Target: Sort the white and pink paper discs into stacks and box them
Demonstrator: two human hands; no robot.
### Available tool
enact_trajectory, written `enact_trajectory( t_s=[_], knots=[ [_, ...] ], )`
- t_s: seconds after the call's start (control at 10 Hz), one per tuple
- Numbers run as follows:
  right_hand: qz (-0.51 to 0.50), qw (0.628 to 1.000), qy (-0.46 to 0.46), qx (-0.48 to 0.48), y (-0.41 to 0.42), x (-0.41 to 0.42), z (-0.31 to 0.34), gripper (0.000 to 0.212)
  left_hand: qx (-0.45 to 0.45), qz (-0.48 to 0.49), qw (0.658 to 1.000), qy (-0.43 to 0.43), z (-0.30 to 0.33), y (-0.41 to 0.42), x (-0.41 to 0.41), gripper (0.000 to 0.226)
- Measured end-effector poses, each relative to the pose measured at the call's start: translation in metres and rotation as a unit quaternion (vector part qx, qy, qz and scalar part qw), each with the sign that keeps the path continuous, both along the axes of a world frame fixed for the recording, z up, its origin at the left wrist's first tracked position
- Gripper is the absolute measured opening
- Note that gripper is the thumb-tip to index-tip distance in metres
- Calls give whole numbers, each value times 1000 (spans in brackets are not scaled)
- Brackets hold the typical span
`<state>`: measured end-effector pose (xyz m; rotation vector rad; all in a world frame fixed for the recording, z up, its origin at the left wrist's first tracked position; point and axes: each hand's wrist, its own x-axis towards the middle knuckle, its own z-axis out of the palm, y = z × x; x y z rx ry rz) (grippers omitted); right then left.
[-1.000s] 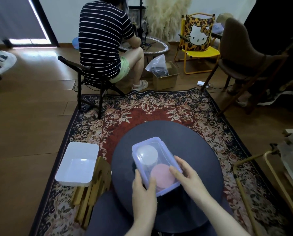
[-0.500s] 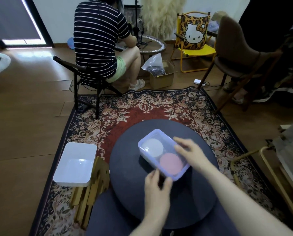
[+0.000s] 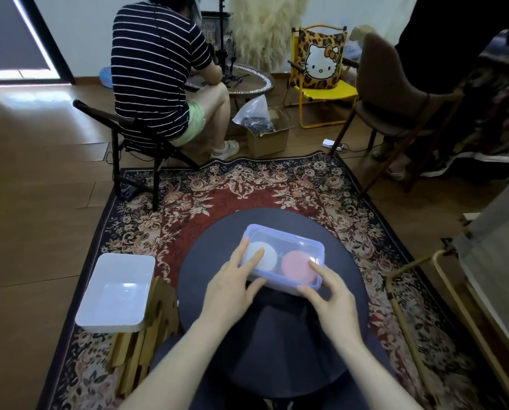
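white disc stack (image 3: 261, 255); pink disc stack (image 3: 297, 266); red floral rug (image 3: 247, 196)

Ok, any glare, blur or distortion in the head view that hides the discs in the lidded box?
Head view: glare streaks the clear purple-rimmed plastic box's lid, yet the white disc stack and pink disc stack read through; left hand and right hand look sharp; wide-angle bending at the edges; window light washes the wooden floor.

Domestic living room. Evidence: wooden plank floor (image 3: 34, 179); patterned floral rug (image 3: 247, 187) at centre; yellow folding chair (image 3: 324, 96) with cartoon-cat cushion (image 3: 321, 62) at 1 o'clock; pampas grass (image 3: 265, 28) at 12 o'clock; brown dining chair (image 3: 395, 93) at 2 o'clock; open cardboard box (image 3: 269, 137) on floor.
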<state>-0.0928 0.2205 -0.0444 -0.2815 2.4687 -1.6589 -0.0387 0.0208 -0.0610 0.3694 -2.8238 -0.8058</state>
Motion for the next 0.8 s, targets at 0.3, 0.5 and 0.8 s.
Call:
enact_trajectory(
  t_s=[0.3, 0.5, 0.8],
  knots=[
    [109, 992, 5, 69, -27, -58, 9, 36, -4, 83, 997, -1, 14, -5, -6, 46],
    [122, 989, 0, 80, -20, -70, 7, 38, -16, 72, 997, -6, 17, -12, -16, 46],
    [122, 991, -49, -18, -5, -88, -8, 62, -7, 57, 996, 69, 7, -34, -22, 61]
  ],
)
